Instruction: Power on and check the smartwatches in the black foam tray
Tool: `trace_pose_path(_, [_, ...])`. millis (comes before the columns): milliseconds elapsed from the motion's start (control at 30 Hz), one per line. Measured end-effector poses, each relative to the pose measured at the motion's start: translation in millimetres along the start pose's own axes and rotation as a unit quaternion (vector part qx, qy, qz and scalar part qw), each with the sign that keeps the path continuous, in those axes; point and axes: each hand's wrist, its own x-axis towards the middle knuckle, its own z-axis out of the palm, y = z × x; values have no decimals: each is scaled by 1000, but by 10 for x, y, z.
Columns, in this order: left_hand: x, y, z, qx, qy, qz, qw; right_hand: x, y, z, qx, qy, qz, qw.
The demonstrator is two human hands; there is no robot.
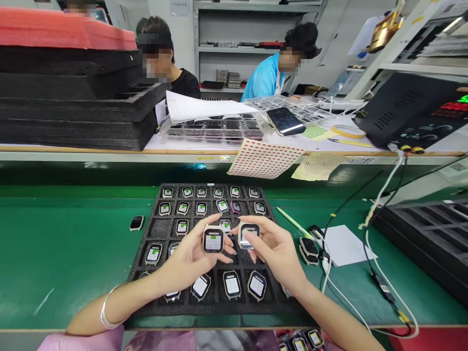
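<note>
Over a black foam tray (153,227), my left hand (193,256) holds a strapless smartwatch (213,239) whose lit screen has a grid with a green block. Beside it, my right hand (280,248) grips a second smartwatch (250,229), its thumb lying across the screen. The two watches are apart. Below them, more smartwatches (231,284) sit in the tray's compartments, most with lit white-and-green screens. One in the second row has a purple case (235,207). My forearms and hands hide part of the tray.
A dark-screened watch (136,223) lies left of the tray. To the right are two stacked watches (309,247), a pen (292,218), white paper (345,245) and cables (380,282). A shelf holds foam trays (73,107), a phone (285,121) and a power supply (409,112). Co-workers sit beyond.
</note>
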Motion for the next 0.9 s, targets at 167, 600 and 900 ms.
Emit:
trace_pose_path(167, [46,62,2,-2,22,-4,1000,-9,4,-31,5,-36,-3,999])
trace_pose_path(600, [52,41,-72,10,39,28,999,-58,50,-66,60,-109,20,992])
trace_pose_path(900, [47,86,-55,37,30,18,999,-73,58,-62,81,-76,12,994])
